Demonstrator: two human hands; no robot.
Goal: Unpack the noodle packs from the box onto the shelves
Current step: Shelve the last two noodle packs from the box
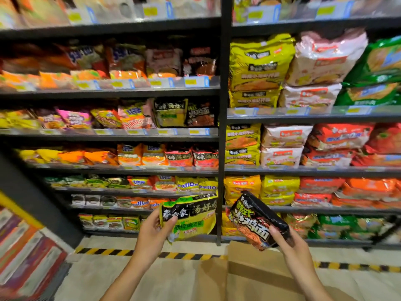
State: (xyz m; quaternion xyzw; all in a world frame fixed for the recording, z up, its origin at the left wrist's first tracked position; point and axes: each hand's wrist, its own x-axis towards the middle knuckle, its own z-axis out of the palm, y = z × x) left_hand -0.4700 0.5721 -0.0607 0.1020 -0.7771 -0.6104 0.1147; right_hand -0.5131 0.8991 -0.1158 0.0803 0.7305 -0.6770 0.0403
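**stockroom_newbie:** Both hands are full right now. Left hand (152,233) pinches the left edge of a yellow-and-black noodle pack (191,218), thumb on the front, with the pack held flat-on and its long side roughly level. Right hand (286,240) grips the lower corner of a black noodle pack (258,220), tilted so its long axis runs up-left to down-right. The cardboard box (249,270) sits on the floor just below and between the arms. Where would you put these?

**aisle_vet:** Look up and left. On the third shelf (152,135) of the left bay there's a matching yellow-and-black facing (170,112) with a matching black facing (200,115) right beside it, both standing upright against the centre post (222,127). So both targets lie well above the hands and a little left — my guess is that's where they belong.

**stockroom_newbie:** Which one first?

**aisle_vet:** I'd say the left hand is nearer the yellow slot, and its pack already faces front, so it mostly needs a lift. The black one probably wants rotating upright on the way — its slot is the right-hand one, tight to the post, so the arms shouldn't need to cross.
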